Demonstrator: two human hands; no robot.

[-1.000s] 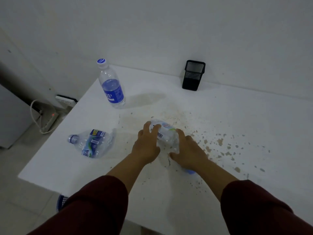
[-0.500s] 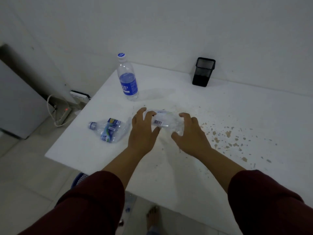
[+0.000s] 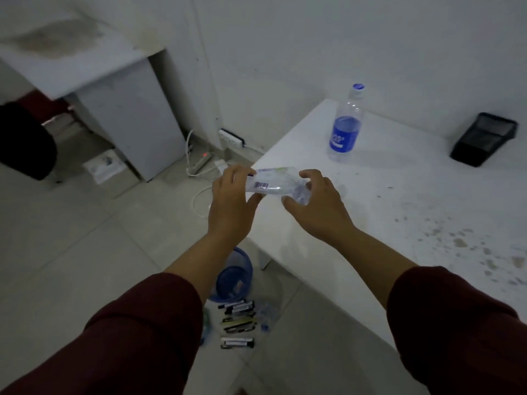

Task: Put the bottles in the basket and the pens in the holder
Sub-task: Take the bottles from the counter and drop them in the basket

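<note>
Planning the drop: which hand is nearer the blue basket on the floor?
Left. The left hand, gripping one end of the crumpled clear plastic bottle, hangs almost directly above the blue basket. The right hand, at the bottle's other end, is over the white table's edge.

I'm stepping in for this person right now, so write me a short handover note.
Left hand and right hand hold a crumpled clear bottle between them, in the air by the table's left edge.
Blue-label bottle stands upright on the table; black mesh holder sits at the back.
Blue basket and pens are on the floor below.
Done: nothing visibly placed.
Left: both bottles into the basket, pens into the holder.
</note>
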